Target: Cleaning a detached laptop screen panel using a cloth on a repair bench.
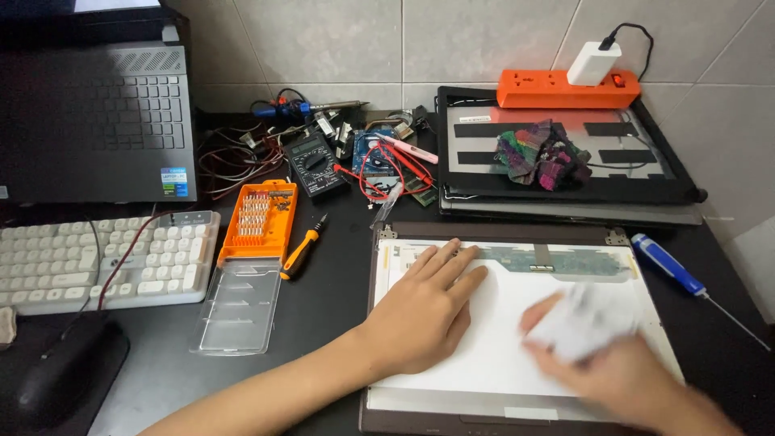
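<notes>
A dark desk (323,299) stands against a pale tiled wall (339,40). The white screen panel (500,323) lies flat at its near edge. The left hand (424,311) rests open and flat on it; the right hand (613,375), blurred, has its grip closed on a crumpled white cloth (581,319). Around lie an orange bit case (258,220), a multimeter (315,165), a keyboard (105,258) and a blue screwdriver (670,266).

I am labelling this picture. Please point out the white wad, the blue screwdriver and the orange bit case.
white wad (583,321): head view, its blurred middle.
blue screwdriver (667,264): head view, its handle.
orange bit case (258,220): head view, its tray.
</notes>
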